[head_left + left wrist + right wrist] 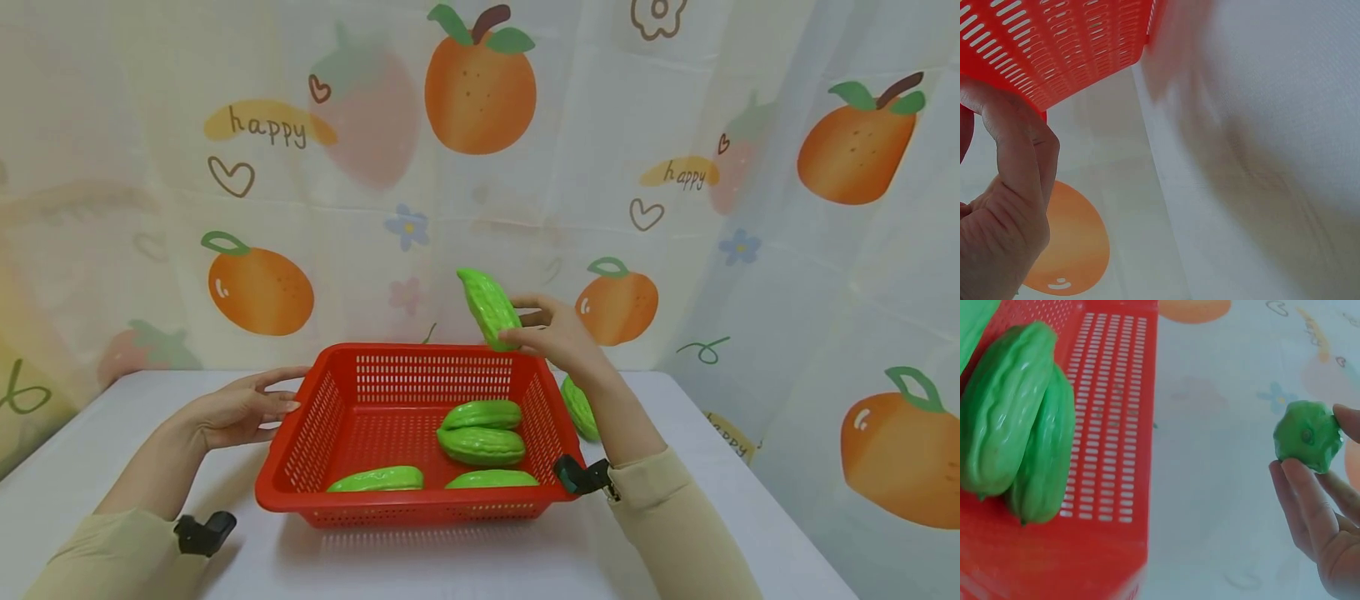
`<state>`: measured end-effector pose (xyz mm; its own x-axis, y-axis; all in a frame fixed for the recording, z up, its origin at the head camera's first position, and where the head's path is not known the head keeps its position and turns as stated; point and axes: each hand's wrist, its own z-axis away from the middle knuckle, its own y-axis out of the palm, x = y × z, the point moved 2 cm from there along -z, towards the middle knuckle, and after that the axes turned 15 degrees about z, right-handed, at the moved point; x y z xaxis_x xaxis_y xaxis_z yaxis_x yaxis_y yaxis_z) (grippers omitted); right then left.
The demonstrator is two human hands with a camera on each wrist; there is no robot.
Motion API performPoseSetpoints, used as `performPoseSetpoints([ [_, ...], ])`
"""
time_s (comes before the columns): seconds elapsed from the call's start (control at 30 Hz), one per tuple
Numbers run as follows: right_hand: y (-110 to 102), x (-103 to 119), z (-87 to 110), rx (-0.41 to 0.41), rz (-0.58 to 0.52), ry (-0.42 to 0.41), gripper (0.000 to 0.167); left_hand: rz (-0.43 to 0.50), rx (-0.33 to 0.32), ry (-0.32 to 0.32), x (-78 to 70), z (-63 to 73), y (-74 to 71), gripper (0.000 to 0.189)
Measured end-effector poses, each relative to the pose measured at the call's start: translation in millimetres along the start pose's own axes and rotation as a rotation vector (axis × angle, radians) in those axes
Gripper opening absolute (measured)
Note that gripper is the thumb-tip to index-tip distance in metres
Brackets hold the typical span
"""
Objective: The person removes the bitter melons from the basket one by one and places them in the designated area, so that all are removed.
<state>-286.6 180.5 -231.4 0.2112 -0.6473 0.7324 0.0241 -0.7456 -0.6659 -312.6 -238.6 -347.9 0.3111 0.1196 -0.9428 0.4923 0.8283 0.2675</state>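
Note:
A green bitter melon [489, 308] is pinched by its lower end between the thumb and fingers of my right hand [558, 337], tilted above the basket's back right rim. In the right wrist view this bitter melon [1307, 436] shows end-on. My left hand [236, 410] holds the left rim of the red plastic basket [420, 500]. Bent fingers [1019, 134] meet the red edge in the left wrist view. Inside the basket, two bitter melons [483, 446] lie together at the right, and others [378, 478] lie along the front wall, partly hidden by it.
Another bitter melon [579, 408] lies on the white table [135, 467] outside the basket's right wall, partly covered by the right forearm. Behind the table hangs a curtain [555, 208] printed with fruit. Black wrist cameras [204, 533] sit near both sleeves.

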Motion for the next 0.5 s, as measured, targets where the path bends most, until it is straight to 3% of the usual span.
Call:
performPoseSetpoints([
  [0.2, -11.6, -13.9, 6.8, -0.011, -0.009, -0.004, 0.059, -0.017, -0.011, -0.004, 0.3, -2.0, -1.2, 0.056],
  [0.5, -32.1, -33.0, 14.8, -0.059, -0.002, 0.024, 0.059, -0.014, -0.009, -0.003, 0.0, -1.9, -0.2, 0.052],
])
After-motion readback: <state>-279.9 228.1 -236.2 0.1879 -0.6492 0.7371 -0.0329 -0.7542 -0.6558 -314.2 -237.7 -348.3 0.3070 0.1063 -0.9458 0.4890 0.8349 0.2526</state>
